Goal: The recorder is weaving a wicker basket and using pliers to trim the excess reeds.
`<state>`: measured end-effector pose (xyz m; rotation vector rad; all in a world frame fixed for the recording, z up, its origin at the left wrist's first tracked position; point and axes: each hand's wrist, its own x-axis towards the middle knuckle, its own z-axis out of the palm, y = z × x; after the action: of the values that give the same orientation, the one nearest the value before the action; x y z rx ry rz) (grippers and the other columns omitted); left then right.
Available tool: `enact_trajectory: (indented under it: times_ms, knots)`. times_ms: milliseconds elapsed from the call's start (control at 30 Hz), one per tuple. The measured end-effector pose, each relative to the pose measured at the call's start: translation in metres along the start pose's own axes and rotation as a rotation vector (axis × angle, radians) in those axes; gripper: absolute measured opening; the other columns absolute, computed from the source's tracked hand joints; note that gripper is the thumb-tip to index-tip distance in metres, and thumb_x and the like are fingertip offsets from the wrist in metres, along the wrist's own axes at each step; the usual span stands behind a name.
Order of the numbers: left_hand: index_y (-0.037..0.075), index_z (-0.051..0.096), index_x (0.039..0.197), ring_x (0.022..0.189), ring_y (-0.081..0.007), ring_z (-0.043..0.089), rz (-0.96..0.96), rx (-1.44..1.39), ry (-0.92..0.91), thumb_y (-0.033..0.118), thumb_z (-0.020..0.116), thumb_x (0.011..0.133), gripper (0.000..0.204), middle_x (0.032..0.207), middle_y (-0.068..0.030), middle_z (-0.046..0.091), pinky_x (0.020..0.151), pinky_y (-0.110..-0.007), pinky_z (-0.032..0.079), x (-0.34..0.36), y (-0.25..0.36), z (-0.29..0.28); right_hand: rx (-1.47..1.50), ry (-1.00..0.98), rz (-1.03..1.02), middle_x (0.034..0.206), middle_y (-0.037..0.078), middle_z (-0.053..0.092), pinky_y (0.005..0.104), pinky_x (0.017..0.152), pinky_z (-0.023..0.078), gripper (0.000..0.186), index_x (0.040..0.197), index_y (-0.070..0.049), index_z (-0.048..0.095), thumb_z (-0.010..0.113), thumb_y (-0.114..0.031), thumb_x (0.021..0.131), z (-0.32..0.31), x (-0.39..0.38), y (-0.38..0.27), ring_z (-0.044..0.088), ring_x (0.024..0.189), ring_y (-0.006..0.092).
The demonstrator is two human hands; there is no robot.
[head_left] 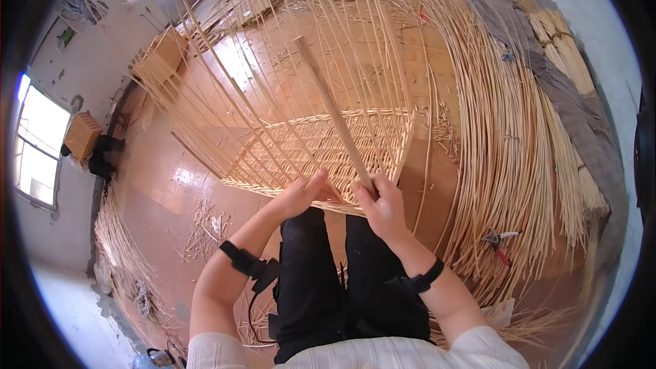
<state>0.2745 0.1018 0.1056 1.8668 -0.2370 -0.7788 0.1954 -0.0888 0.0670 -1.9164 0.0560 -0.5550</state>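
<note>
In front of my knees lies a woven wicker basket base point(321, 138), with tall thin upright canes point(236, 96) rising around its edges. My right hand point(384, 206) is wrapped round the lower end of a wooden stick point(331, 106) at the near edge of the weave. The stick slants up and to the left over the basket. At the same near edge, my left hand point(304, 193) is closed against the rim, thumb up, by the canes. What its fingers grip is partly hidden.
A long heap of loose canes point(509, 137) covers the floor at right, with pruning shears point(500, 242) on it and a grey cloth point(526, 55) along its far side. More canes point(126, 253) lie by the left wall. A wooden box point(164, 55) stands at the far left.
</note>
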Motion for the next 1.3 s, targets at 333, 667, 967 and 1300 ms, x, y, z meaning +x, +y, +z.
enact_trajectory:
  times_ms: [333,667,967,1300]
  knots:
    - [-0.003,0.068,0.092,0.07,-0.0249,0.07,-0.534,0.072,-0.254,0.06,0.036,0.099,0.071,0.078,-0.0161,0.069,0.063,-0.033,0.058,0.078,0.009,-0.027,0.054,0.091,0.02,0.058,0.012,0.051,0.0372,0.047,0.039,0.035,0.072,-0.005,0.057,0.072,-0.034,0.087,0.03,0.0,0.002,0.055,0.051,0.0292]
    - [-0.001,0.065,0.094,0.076,-0.0188,0.065,0.306,0.269,0.567,0.011,0.071,0.085,0.016,0.083,-0.0109,0.068,0.071,-0.029,0.05,-0.016,-0.005,0.062,0.277,0.161,0.016,0.091,0.011,0.052,0.0333,0.071,0.043,0.02,0.106,-0.004,0.058,0.061,-0.02,0.095,-0.004,0.003,0.027,0.052,0.078,0.0249]
    - [0.0,0.056,0.096,0.078,-0.0091,0.058,0.232,-0.009,0.373,0.004,0.073,0.083,0.022,0.087,-0.0033,0.057,0.068,-0.023,0.048,0.005,-0.029,0.123,0.104,-0.05,0.19,0.148,0.021,0.039,0.0451,0.115,0.024,0.078,0.144,-0.001,0.037,0.04,-0.062,0.095,0.019,0.092,0.051,0.035,0.14,0.0332]
    - [0.005,0.055,0.088,0.066,-0.0119,0.052,0.321,0.014,0.461,0.008,0.075,0.081,0.021,0.072,0.0005,0.055,0.085,-0.031,0.035,0.011,-0.028,0.132,-0.235,-0.369,0.291,0.128,0.015,0.06,0.0658,0.111,0.015,0.081,0.125,-0.001,0.06,0.036,-0.071,0.091,0.042,0.087,0.036,0.05,0.127,0.0285]
